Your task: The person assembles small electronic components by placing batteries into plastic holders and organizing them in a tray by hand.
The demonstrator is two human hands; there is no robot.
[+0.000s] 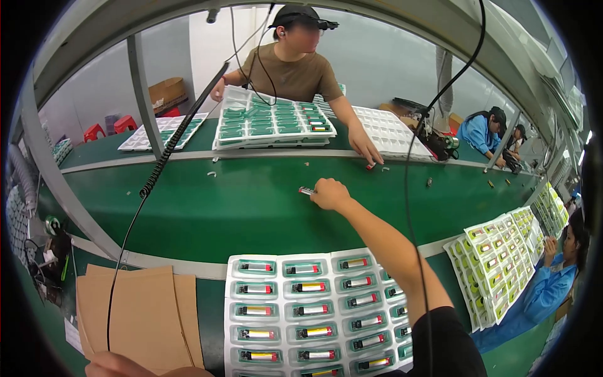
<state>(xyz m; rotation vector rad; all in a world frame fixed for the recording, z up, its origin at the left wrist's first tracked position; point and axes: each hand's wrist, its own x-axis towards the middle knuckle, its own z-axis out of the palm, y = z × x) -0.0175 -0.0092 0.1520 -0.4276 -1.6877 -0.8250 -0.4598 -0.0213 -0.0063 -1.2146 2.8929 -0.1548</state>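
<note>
Out over the green conveyor belt [251, 220], my right hand [331, 194] is closed around a small battery unit [306, 190], pale with a dark and red end. My left hand [116, 364] is at the bottom edge beside brown cardboard sheets [138, 308]; its fingers are mostly cut off by the frame. Below my right forearm lies a white compartment tray [230, 308]. Its green-lined pockets hold several similar battery units [311, 310] with red ends and yellow or white bodies.
Across the belt, a person [295, 75] reaches toward another small unit [370, 166] beside stacked trays [217, 135]. More stacked trays [468, 276] stand at right near a person in blue [540, 301]. A coiled cable [169, 147] and a metal post [141, 94] cross the left side.
</note>
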